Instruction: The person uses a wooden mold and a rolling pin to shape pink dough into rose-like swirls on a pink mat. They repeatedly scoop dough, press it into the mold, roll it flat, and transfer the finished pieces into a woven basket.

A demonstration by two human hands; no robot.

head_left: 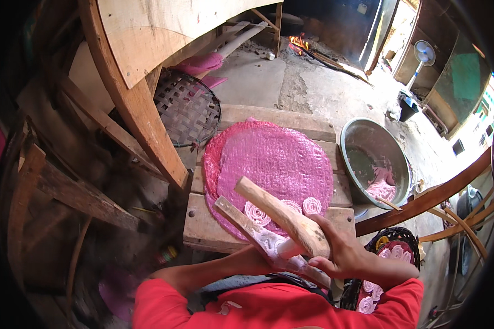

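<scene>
A two-part wooden press [282, 211] is held tilted over the near edge of a round pink mat [274, 156]. Its upper bar has a pale plunger going down into the lower bar [263, 238], which is smeared with pale pink dough. My right hand [340, 249] is closed round the right end of the upper bar. My left forearm [225, 266] reaches to the lower bar, where the wood hides the hand and its fingers. Beside the press, pale pink dough swirls [312, 205] lie along the mat's near side, one partly covered by the upper bar.
Under the mat is a slatted wooden bench [203, 227]. A grey basin [348, 142] with pink dough [382, 183] stands to the right. Near my right elbow, a dark basket [414, 238] holds more swirls. A woven tray [186, 107] leans at left; a fire [298, 44] burns at the back.
</scene>
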